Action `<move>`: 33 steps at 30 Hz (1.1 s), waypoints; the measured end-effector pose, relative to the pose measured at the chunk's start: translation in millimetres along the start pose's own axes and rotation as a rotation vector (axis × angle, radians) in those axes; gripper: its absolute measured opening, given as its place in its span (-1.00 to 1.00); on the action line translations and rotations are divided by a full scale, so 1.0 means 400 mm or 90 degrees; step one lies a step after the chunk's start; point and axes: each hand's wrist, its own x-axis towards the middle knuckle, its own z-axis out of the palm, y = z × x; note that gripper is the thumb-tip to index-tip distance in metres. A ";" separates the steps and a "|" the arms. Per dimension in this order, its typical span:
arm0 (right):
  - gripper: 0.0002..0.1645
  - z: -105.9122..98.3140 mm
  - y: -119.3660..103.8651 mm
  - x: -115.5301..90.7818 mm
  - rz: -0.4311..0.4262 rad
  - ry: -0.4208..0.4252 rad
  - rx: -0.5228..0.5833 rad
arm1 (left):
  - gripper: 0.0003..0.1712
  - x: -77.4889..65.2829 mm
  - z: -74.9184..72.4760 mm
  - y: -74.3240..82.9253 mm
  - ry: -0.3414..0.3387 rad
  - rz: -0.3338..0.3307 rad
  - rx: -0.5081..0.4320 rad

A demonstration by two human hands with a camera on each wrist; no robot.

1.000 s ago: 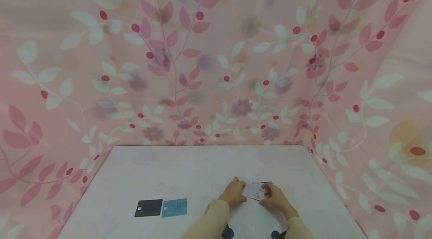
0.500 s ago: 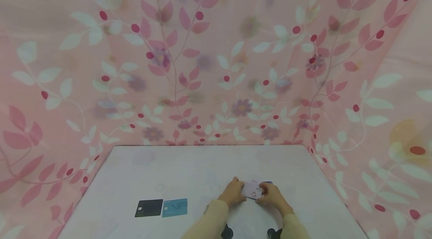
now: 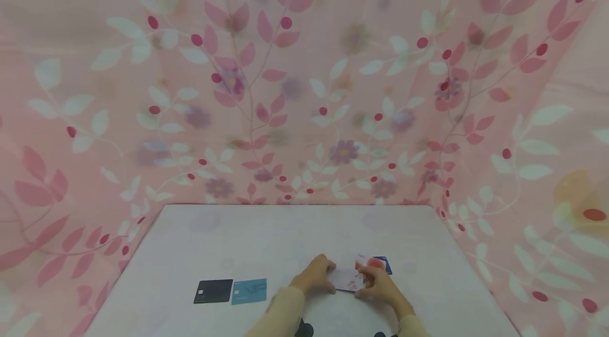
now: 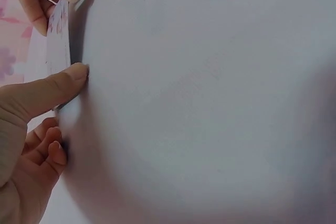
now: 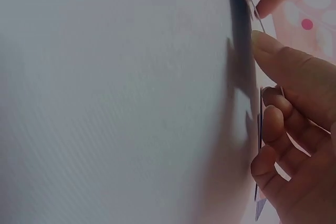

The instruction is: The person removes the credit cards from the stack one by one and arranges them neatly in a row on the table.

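Observation:
In the head view, a pale card (image 3: 345, 278) with a small floral print is held between both hands, close over the white table. My left hand (image 3: 314, 274) pinches its left end, thumb on the near edge. My right hand (image 3: 382, 287) pinches the right end, its fingers partly hiding the card. In the left wrist view, the printed card (image 4: 59, 51) is tilted, with its shadow beside it. Just behind the right hand lie a white and red card (image 3: 371, 261) and a blue card (image 3: 387, 264), overlapping. The right wrist view shows their edges beside the curled fingers.
To the left, a black card (image 3: 214, 291) and a blue-green card (image 3: 249, 291) marked VIP lie side by side on the white table (image 3: 266, 231). A pink curtain (image 3: 304, 89) with leaves and flowers stands around the table's back and sides.
Both hands have moved left and nearer the person with the pale card. The white and red card, earlier covered, now shows behind the right hand. The head view has shifted slightly.

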 end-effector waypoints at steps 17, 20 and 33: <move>-0.23 0.080 -0.032 0.009 0.015 -0.011 0.031 | -0.40 -0.072 -0.039 -0.058 -0.011 0.011 -0.011; -0.22 0.097 -0.052 0.011 0.004 -0.010 0.023 | -0.39 -0.091 -0.049 -0.071 0.006 0.018 0.004; -0.24 0.184 -0.102 0.044 -0.005 -0.017 0.011 | -0.36 -0.184 -0.074 -0.132 0.091 0.026 -0.004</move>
